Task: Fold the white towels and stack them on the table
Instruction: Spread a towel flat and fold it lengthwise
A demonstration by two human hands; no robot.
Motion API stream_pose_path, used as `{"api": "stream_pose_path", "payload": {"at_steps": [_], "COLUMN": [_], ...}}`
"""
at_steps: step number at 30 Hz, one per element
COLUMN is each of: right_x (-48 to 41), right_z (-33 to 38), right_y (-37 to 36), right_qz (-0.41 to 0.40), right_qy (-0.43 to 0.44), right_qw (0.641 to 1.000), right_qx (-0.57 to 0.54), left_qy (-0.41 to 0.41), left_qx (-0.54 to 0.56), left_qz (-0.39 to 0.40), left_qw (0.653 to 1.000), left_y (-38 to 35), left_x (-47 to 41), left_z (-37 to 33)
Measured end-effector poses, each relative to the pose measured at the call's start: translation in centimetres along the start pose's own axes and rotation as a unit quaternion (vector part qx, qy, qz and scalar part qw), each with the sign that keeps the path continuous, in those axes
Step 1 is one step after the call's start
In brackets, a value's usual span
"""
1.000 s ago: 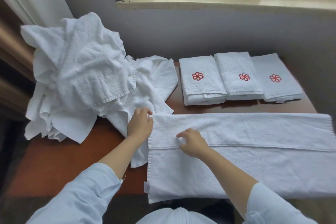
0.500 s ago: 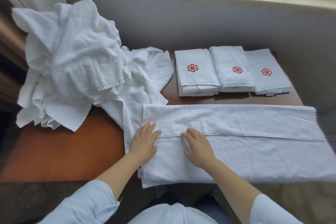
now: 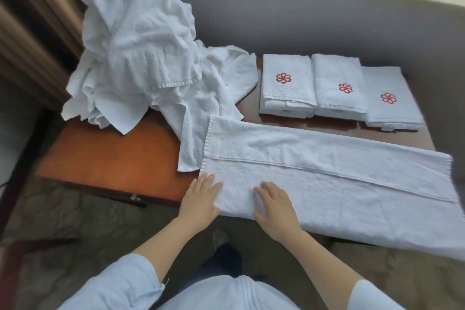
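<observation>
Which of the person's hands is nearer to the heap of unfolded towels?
Left. The left hand presses the spread towel at its left edge, below the heap; the right hand rests further right.

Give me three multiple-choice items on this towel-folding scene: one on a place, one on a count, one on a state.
1. Where does the heap of unfolded towels lie?
A. At the left end of the table
B. In a laundry basket
C. On a chair

2. How many folded towels with a red flower emblem lie in the row?
A. Two
B. Three
C. Five

3. How do the left hand and right hand meet the long towel?
A. They lift one corner into the air
B. They hang clear of it
C. They lie flat on its near left end, fingers straight

Answers: 1 A, the heap sits on the table's left end; 2 B, three emblems show side by side; 3 C, both palms lie down on the cloth.
</observation>
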State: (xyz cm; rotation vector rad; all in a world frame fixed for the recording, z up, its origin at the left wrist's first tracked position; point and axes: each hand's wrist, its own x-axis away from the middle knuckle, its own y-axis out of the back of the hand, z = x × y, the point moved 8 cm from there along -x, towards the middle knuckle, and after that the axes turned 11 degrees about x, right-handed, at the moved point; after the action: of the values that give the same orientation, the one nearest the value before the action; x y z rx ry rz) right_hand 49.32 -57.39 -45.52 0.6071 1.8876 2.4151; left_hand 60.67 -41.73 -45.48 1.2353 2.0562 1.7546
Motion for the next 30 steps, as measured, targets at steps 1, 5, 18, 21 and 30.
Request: {"api": "stream_pose_path", "payload": {"at_steps": [1,5,18,21,30], "right_x": [0.6,2.7,3.2,3.0,3.7], "right_z": [0.3,0.7,0.9,0.9,1.8], "right_y": [-0.1,-1.4,-1.4,-0.2,1.7], "right_qz": [-0.008,-0.002,0.125,0.119,0.080], "right_qy": [0.001,-0.002,-0.005,0.001,-0.008], "right_qw": [1.000,1.000,0.990,0.988,0.986], "right_qx": [0.001,0.010,-0.069,-0.097,-0.147], "left_qy": [0.011,0.110,0.247,0.207,0.149], "left_qx": [0.007,0.097,0.395,0.447,0.597], "left_qz": [-0.014,-0.103,-0.132,-0.158,-0.248], "left_qw": [1.000,0.984,0.875,0.856,0.748], "left_y": [-0.1,-0.3,-1.4,-0.2,5.1], "left_x": [0.8,4.0,4.7,4.6,4.2], "left_z": [0.0,1.1,4.0,3.1,-0.4]}}
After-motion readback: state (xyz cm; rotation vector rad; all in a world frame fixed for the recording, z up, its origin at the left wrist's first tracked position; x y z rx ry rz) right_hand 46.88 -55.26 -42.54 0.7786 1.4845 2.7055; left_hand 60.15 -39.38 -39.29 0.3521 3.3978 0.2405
